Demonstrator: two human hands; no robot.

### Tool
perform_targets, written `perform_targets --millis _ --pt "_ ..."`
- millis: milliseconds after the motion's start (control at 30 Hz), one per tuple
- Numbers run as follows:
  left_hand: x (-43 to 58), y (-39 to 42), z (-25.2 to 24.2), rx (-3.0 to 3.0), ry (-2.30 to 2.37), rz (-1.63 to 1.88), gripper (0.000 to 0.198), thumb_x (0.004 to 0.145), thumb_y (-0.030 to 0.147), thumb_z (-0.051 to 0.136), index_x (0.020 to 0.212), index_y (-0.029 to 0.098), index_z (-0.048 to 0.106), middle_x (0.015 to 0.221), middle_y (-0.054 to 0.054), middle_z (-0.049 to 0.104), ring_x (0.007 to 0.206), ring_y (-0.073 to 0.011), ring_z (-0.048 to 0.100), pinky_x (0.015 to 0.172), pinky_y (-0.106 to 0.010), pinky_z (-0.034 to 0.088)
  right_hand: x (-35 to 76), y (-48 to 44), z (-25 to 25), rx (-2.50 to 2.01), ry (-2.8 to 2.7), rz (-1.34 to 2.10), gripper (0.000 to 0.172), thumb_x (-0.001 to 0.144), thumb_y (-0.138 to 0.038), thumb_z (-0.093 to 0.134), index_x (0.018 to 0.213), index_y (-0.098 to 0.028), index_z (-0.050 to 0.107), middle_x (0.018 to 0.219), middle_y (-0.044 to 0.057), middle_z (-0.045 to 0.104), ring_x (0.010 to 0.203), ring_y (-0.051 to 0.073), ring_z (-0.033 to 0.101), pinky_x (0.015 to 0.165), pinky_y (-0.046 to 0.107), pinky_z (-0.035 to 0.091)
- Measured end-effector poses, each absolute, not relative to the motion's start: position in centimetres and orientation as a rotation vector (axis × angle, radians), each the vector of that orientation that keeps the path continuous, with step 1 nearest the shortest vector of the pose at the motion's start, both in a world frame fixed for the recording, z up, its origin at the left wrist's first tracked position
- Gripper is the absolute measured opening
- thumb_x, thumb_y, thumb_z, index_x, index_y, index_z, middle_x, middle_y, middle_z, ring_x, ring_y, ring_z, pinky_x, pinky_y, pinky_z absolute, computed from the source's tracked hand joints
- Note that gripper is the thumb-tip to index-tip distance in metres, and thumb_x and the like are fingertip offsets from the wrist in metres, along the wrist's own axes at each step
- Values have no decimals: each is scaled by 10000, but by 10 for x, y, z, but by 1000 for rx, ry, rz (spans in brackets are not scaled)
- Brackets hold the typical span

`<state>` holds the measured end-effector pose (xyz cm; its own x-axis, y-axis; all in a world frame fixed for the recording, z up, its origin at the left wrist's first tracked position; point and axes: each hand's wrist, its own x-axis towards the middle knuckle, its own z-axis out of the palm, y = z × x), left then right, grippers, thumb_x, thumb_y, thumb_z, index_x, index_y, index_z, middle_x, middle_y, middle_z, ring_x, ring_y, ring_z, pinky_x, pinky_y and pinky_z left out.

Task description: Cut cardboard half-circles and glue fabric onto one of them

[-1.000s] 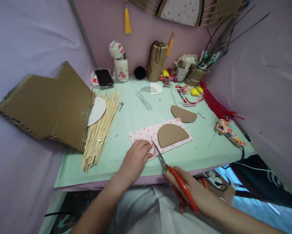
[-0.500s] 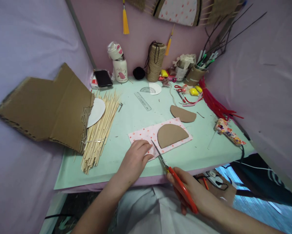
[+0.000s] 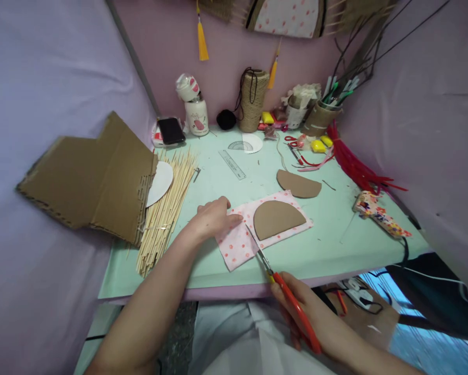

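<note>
Head view | desk point(image 3: 218, 265) | folded cardboard point(image 3: 89, 179) at 9 o'clock | dotted cloth point(image 3: 237, 245) mid-desk, brown half-disc point(image 3: 275, 219) on it | left hand point(image 3: 210, 219) flat, pressing cloth edge | right hand point(image 3: 308, 312) gripping orange scissors point(image 3: 284, 294), blades in cloth | pen cup point(image 3: 320, 117) at 1 o'clock, pens inside
</note>
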<state>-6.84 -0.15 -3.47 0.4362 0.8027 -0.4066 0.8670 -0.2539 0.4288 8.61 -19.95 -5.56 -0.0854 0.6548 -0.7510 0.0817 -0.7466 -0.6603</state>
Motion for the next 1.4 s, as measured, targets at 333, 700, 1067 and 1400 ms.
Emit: perform_targets --millis 333,700,1067,1400 --pt "-69 5 -29 2240 1289 -307 273 720 360 570 904 165 618 983 -101 648 881 -249 598 651 -295 385 93 -197 -55 -1741 -826 1936 616 663 -834 473 806 -242 380 522 -105 377 402 74 372 359 205 403" --pt "-80 16 -38 1767 1113 -118 448 677 442 670 1021 184 545 899 -13 614 776 -188 579 574 -244 389 94 -198 -58 -1692 -820 1981 645 647 -866 450 805 -247 359 527 -105 404 371 67 372 337 195 375" --pt "-83 10 -50 1399 1006 49 591 590 297 767 1135 213 555 1033 -32 678 887 -220 643 666 -264 486 94 -203 -60 -1594 -910 1940 593 779 -819 327 823 -230 381 548 -99 388 382 46 349 363 177 303" --pt "-80 1 -48 1177 937 101 561 574 195 794 1095 173 586 1000 -48 690 806 -173 649 654 -250 500 94 -192 -62 -1553 -924 1937 565 804 -787 343 798 -224 376 596 -97 433 357 38 383 348 176 321"
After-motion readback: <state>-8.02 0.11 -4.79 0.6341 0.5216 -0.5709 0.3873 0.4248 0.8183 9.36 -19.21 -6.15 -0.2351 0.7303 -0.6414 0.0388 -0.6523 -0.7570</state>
